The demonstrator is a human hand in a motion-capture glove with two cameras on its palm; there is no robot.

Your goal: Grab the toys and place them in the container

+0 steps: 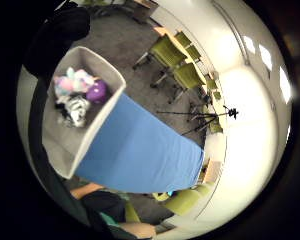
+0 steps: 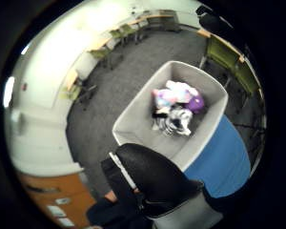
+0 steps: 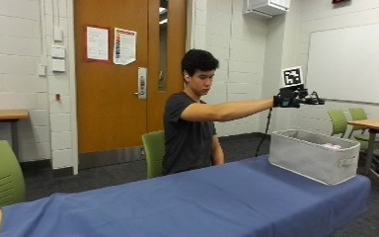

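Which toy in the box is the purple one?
The round purple toy in the grey container. It lies beside a pastel pink-and-blue toy and a black-and-white striped toy, and is the only plain purple one.

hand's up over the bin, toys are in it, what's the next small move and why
Probably draw the gloved right hand back toward the body and lower it. It hangs high above the grey container, the toys already lie inside, and no toy shows on the blue table.

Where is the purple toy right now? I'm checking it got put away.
The purple toy lies inside the grey container at the end of the blue table, beside the pastel toy and striped toy.
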